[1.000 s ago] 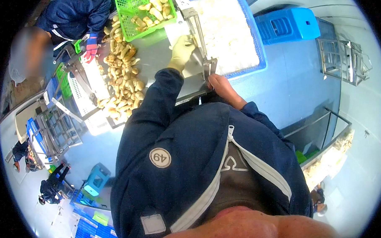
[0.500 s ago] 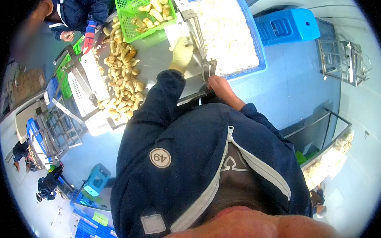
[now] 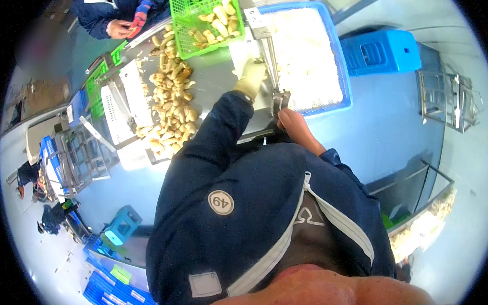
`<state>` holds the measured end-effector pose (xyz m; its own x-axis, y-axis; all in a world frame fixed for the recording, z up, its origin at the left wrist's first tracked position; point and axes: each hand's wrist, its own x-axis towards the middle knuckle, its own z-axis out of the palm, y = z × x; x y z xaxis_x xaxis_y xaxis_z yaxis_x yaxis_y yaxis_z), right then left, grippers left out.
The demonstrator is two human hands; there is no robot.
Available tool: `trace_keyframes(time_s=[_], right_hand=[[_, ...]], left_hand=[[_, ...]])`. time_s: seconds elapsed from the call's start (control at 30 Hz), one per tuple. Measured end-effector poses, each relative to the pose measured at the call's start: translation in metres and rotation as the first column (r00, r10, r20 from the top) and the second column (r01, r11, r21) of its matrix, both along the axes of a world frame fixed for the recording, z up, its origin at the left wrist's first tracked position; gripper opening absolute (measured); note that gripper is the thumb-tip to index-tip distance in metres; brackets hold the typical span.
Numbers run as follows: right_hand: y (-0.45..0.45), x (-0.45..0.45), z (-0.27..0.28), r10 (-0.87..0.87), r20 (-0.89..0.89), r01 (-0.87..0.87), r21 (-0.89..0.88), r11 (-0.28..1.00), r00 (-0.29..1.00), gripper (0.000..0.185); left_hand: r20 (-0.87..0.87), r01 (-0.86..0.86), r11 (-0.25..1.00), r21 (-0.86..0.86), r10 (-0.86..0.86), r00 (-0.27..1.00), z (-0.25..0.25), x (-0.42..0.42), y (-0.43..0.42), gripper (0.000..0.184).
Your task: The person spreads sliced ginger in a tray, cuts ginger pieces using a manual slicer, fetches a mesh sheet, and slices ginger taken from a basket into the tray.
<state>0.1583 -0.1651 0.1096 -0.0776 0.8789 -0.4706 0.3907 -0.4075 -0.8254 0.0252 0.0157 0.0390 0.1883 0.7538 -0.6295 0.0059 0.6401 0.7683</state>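
Observation:
My left hand, in a pale yellow glove, rests on the white board beside the long metal cutter arm. Its fingers are curled together, and what lies under them is too small to tell. My right hand is bare and closed on the handle at the near end of that cutter arm. Right of the cutter, a blue basket holds a pile of white slices. A green basket with several brown and cream mushroom-like pieces stands behind my left hand.
A heap of brown pieces lies on the metal table to the left. Across it, a co-worker brings both hands together near another cutter. Blue stool right; metal frames far right; second blue stool lower left.
The whole view has shifted, so the table and baskets sit lower and further right. Both my hands stay at the cutter. The co-worker's hands have come together away from their cutter.

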Motion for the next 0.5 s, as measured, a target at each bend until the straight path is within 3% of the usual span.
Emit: trace_keyframes(time_s=[0.07, 0.1, 0.17, 0.27, 0.3, 0.37, 0.4, 0.43, 0.5], right_hand=[[0.001, 0.002, -0.003, -0.002, 0.004, 0.002, 0.004, 1.000, 1.000, 0.034], [0.000, 0.003, -0.010, 0.042, 0.056, -0.048, 0.106, 0.993, 0.998, 0.035], [-0.001, 0.003, -0.017, 0.031, 0.059, -0.034, 0.051, 0.998, 0.998, 0.035], [0.002, 0.003, -0.010, 0.028, 0.014, -0.028, 0.001, 1.000, 1.000, 0.035], [0.003, 0.004, -0.007, 0.025, -0.010, -0.025, -0.013, 1.000, 1.000, 0.035], [0.002, 0.004, -0.010, 0.011, -0.015, -0.011, 0.003, 1.000, 1.000, 0.036], [0.000, 0.004, -0.011, 0.003, -0.017, -0.003, 0.010, 1.000, 1.000, 0.036], [0.000, 0.005, -0.010, 0.007, -0.025, -0.007, 0.001, 1.000, 1.000, 0.036], [0.000, 0.006, -0.004, 0.018, -0.042, -0.019, -0.017, 1.000, 0.999, 0.036]], left_hand=[[0.045, -0.121, 0.992, 0.032, 0.120, 0.992, 0.026, 0.004, -0.009, 0.015], [0.080, -0.117, 0.986, 0.120, 0.108, 0.991, 0.039, 0.009, -0.015, 0.015], [0.145, -0.111, 0.950, 0.291, 0.071, 0.987, 0.058, 0.016, -0.022, 0.016], [-0.297, 0.176, 0.653, 0.737, 0.078, 0.952, 0.057, 0.000, 0.000, 0.018], [-0.315, 0.199, 0.704, 0.682, 0.036, 0.949, 0.065, -0.014, 0.016, 0.021], [-0.397, 0.288, 0.385, 0.877, 0.239, 0.887, 0.094, -0.049, 0.052, 0.019], [-0.604, 0.511, 0.352, 0.784, 0.241, 0.760, 0.127, -0.064, 0.067, 0.016], [-0.748, 0.575, 0.482, 0.661, 0.358, 0.559, 0.100, -0.083, 0.094, 0.017], [-0.927, 0.785, 0.496, 0.372, 0.250, 0.281, 0.083, -0.120, 0.136, 0.022]])
